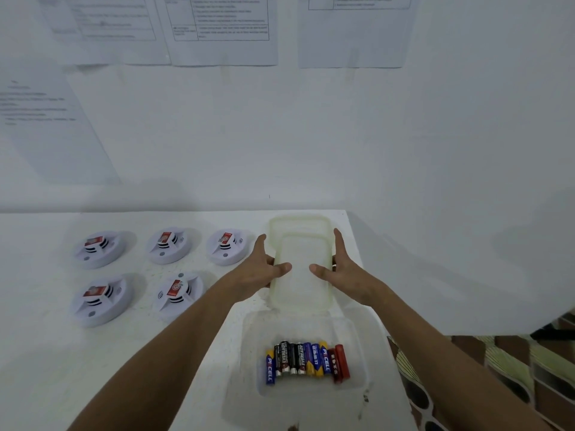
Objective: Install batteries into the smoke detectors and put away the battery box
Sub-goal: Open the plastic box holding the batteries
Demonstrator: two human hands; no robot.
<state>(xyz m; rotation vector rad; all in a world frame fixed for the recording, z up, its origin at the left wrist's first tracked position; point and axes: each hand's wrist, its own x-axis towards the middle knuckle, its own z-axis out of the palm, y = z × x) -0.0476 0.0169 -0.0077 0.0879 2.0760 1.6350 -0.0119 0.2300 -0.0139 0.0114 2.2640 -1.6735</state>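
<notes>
Fingers of left hand (264,269) and right hand (342,269) loosely spread, gripping lid (303,259) edges (thumbs on top).

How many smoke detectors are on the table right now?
5. Back row: left, middle, right. Front row: left, right. None look hidden, though the frame's left edge could cut some off.
</notes>
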